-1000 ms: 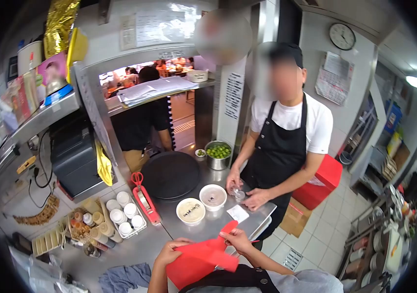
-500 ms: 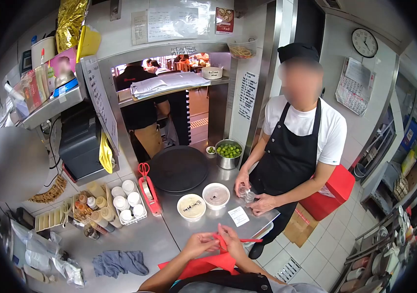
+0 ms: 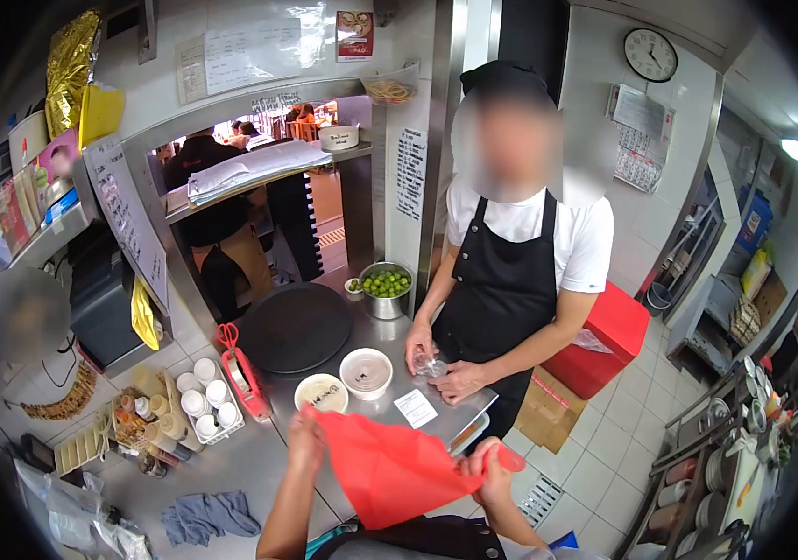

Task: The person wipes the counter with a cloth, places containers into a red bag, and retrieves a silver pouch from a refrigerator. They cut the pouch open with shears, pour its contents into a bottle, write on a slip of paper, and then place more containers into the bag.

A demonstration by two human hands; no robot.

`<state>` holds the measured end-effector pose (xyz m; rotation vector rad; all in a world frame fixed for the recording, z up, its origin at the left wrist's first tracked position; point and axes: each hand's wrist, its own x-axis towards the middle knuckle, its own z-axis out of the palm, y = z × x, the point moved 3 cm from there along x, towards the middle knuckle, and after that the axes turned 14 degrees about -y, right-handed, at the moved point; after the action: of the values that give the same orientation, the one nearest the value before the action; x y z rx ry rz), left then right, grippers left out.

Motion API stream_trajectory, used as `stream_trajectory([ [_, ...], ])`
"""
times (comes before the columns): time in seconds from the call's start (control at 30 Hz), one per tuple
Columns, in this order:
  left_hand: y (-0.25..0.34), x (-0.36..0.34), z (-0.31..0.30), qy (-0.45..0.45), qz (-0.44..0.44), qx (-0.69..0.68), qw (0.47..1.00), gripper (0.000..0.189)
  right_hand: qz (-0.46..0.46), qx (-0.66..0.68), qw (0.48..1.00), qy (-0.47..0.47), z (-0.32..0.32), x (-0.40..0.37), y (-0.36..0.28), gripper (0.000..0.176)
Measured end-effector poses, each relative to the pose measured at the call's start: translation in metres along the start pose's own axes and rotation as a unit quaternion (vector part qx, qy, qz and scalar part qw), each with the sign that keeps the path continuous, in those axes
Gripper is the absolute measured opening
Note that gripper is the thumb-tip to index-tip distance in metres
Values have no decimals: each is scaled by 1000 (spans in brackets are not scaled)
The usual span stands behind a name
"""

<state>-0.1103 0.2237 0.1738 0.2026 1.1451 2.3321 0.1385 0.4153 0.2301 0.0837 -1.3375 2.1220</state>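
A: Where's the red bag [image 3: 399, 467]?
B: Between the hands, spread above the near right part of the counter [image 3: 170, 476]. Long axis runs left to right, dipping right.
A: Hands?
B: Left hand [image 3: 303, 441] closed on its upper left corner, fingers blurred. Right hand [image 3: 494, 478] curled tight round the right end, a bit poking past.
A: Which is nearer?
B: Neither, both touch it. Left sits farther up, just short of the left lidded tub [image 3: 321, 392]; right is out past the counter's right edge, from here.
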Motion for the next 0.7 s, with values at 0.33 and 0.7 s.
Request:
stream_trajectory([
  [0.33,-31,-49,105,-147,-30,225,963,20,-6,-547,837,-4,-21,-13,10,44],
  [0.7,-44,-68,112,-260,-59,115,957,28,-18,-659,747,-92,18,34,19,43],
])
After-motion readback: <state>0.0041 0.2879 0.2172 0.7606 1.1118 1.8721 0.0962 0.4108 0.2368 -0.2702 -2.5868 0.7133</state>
